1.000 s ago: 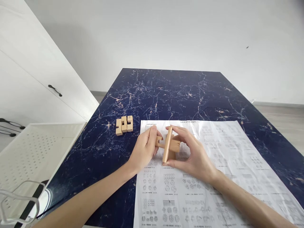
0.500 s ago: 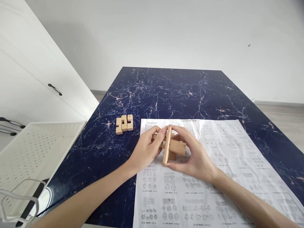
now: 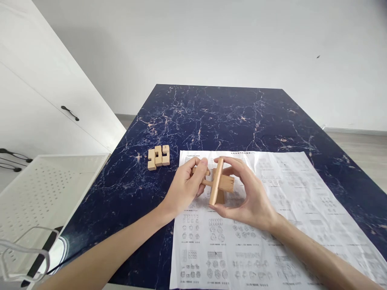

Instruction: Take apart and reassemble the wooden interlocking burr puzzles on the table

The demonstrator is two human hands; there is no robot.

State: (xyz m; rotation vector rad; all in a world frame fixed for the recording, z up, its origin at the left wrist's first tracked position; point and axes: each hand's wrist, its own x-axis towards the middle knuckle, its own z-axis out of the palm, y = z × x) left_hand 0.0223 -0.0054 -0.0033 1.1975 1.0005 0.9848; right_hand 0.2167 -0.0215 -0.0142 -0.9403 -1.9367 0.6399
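Observation:
Both of my hands hold a partly joined wooden puzzle point(image 3: 218, 183) of crossed bars just above a printed instruction sheet point(image 3: 281, 209). My left hand point(image 3: 185, 188) grips the left end of a horizontal bar. My right hand point(image 3: 249, 197) pinches a long upright bar between forefinger at its top and thumb at its bottom. Three loose notched wooden pieces point(image 3: 158, 157) lie side by side on the dark blue marble table point(image 3: 211, 117), to the left of the sheet.
A white perforated basket point(image 3: 45, 189) stands off the table's left edge, with a clear plastic object point(image 3: 21, 257) at its near corner. White cabinet doors with a black handle point(image 3: 70, 114) line the left wall. The sheet covers the table's near right part.
The upright bar has tilted slightly, its top shifted right. The horizontal bar has slid a little under my hands. The loose pieces have not moved.

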